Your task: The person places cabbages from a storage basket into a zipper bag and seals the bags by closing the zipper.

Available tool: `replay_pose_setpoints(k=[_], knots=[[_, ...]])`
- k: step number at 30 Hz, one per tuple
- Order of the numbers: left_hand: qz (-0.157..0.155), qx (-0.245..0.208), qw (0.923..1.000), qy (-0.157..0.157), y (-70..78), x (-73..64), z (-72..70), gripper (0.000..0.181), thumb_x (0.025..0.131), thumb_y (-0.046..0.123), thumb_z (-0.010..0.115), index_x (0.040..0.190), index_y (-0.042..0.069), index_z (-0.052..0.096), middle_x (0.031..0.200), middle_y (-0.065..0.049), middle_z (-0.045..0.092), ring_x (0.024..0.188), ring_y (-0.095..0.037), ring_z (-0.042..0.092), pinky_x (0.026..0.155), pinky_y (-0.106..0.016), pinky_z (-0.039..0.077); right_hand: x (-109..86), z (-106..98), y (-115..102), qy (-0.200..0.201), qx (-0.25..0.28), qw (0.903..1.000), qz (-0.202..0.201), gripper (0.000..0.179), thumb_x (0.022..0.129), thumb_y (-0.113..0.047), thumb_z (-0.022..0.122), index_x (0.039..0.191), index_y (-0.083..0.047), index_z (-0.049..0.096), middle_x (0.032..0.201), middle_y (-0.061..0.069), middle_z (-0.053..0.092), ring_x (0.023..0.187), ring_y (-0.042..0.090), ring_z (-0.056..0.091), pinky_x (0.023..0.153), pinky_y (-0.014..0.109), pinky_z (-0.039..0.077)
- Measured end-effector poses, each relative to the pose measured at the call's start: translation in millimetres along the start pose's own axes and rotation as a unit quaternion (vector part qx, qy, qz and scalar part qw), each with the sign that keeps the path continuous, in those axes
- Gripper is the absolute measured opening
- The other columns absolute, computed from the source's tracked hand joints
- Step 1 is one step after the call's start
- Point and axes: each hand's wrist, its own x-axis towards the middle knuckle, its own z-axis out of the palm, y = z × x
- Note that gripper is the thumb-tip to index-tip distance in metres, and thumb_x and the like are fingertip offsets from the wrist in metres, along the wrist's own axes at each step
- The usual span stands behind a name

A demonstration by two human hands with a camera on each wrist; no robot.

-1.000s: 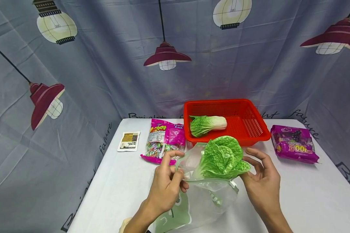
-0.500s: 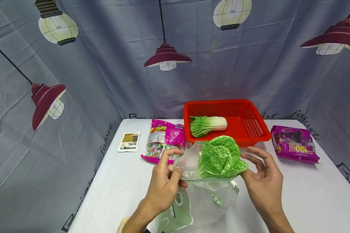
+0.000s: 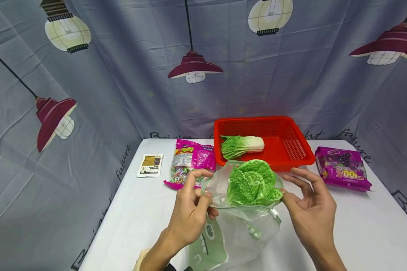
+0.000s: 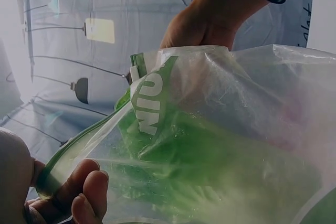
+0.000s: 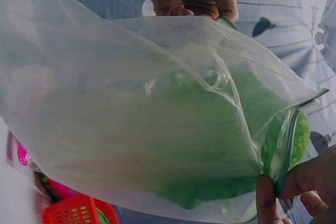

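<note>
A frosted zip bag [image 3: 239,233] with a green print is held up in front of me, mouth upward. Inside its opening sits a leafy napa cabbage [image 3: 254,184], its crinkled top leaves showing above the front zip edge. My left hand [image 3: 191,214] pinches the bag's left rim between thumb and fingers. At the opposite side my right hand [image 3: 310,209] pinches the rim close to the outer leaves. The right wrist view shows the thumb and fingertips [image 5: 266,198] on the green zip strip. Through the plastic, the cabbage's lower part [image 4: 210,171] appears blurred.
A red basket [image 3: 293,165] behind the bag holds another napa cabbage [image 3: 242,146]. Left of it lie a pink candy bag [image 3: 203,156] and a small white-and-brown packet [image 3: 150,165]. A purple packet [image 3: 342,167] lies to the right on the white table [image 3: 139,210].
The cabbage has shifted slightly left and sits lower in the bag. My right hand has moved a little right, from the leaves to the bag's rim, and the mouth's right side is drawn out.
</note>
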Motion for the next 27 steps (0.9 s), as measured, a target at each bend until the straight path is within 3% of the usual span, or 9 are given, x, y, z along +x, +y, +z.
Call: replay_pose_setpoints(k=[19, 27], knots=[[0.003, 0.002, 1.0000, 0.004, 8.9, -0.4, -5.8, 0.041, 0.094, -0.009, 0.042, 0.130, 0.011, 0.044, 0.054, -0.004, 0.058, 0.049, -0.014, 0.063, 0.049, -0.035, 0.056, 4.3, 7, -9, 0.003, -0.002, 0.9999, 0.017, 0.058, 0.072, 0.035, 0.054, 0.126, 0.016, 0.050, 0.125, 0.026, 0.048, 0.111, 0.035, 0.057, 0.076, 0.029, 0.057], [0.028, 0.024, 0.9992, 0.014, 11.2, -1.3, -7.7, 0.041, 0.092, -0.009, 0.044, 0.129, 0.011, 0.045, 0.051, 0.001, 0.057, 0.049, -0.012, 0.063, 0.044, -0.033, 0.051, 2.7, 8, -8, -0.013, -0.016, 0.9998, 0.004, 0.059, 0.071, 0.035, 0.054, 0.126, 0.016, 0.050, 0.127, 0.028, 0.044, 0.110, 0.032, 0.059, 0.076, 0.030, 0.056]])
